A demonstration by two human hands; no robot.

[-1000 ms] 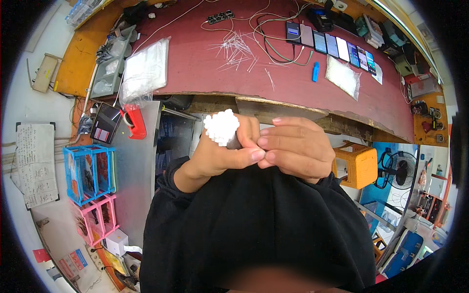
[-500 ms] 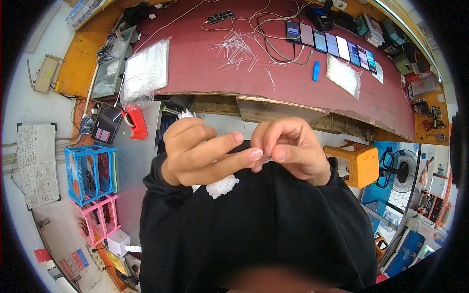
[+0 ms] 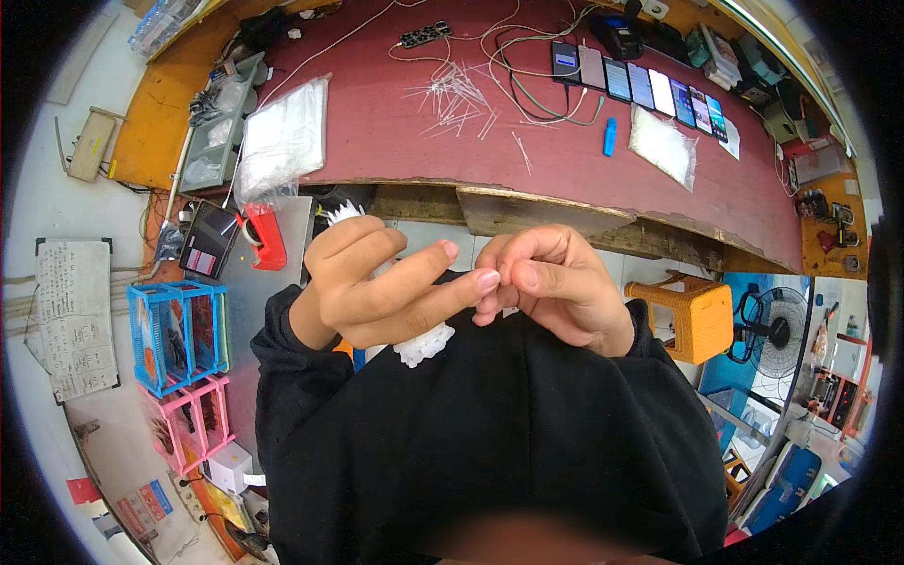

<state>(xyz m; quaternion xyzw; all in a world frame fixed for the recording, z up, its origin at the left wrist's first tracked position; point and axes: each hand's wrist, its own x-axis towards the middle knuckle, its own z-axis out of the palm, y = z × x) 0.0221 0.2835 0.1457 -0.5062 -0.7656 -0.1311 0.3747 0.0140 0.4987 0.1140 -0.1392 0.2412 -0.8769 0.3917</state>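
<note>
My left hand [image 3: 372, 282] is wrapped round a bundle of thin white strips [image 3: 424, 346] that look like cable ties. Their pointed ends stick out above the hand, and a lumpy white end shows below it. Two of its fingers reach out to the right, one meeting the fingertips of my right hand [image 3: 565, 287]. The right hand's thumb and fingers are pinched together in front of my black top; a small white bit shows just beneath them, but what they pinch is mostly hidden.
Loose white strips [image 3: 457, 99] lie on the dark red table [image 3: 377, 141]. Several phones [image 3: 640, 85], cables, a blue marker-like item [image 3: 610, 137] and plastic packs [image 3: 282, 137] lie there too. A red tape dispenser [image 3: 266, 240] stands left; an orange stool [image 3: 697, 320] stands right.
My left hand has shifted slightly left and down with the bundle. The right hand has edged left, and the fingertips of both hands are closer together.
</note>
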